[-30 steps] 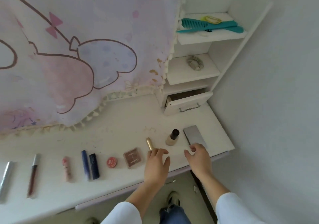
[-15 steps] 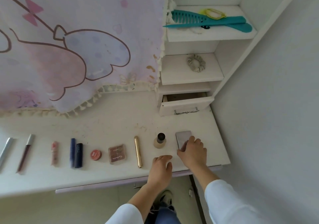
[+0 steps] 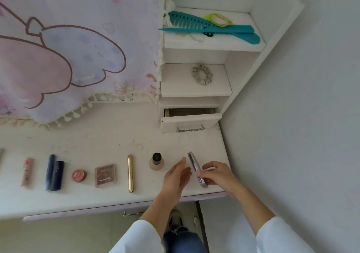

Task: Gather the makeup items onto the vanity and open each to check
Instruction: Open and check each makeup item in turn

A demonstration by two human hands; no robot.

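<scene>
Head view: the slim compact (image 3: pixel 194 167) is tilted up on its long edge over the right end of the vanity top (image 3: pixel 93 141), pinched by the right hand (image 3: pixel 219 174), whose fingers curl round its edge. The left hand (image 3: pixel 175 176) is just beside its left face, fingers straight and together — contact unclear. Leftward runs a row: foundation bottle (image 3: pixel 156 162), gold tube (image 3: pixel 130 173), brown palette (image 3: pixel 105 174), red pot (image 3: pixel 79 175).

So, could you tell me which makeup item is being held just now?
The flat silver compact, tipped on edge in the right hand; the rest sit untouched on the vanity.
</scene>
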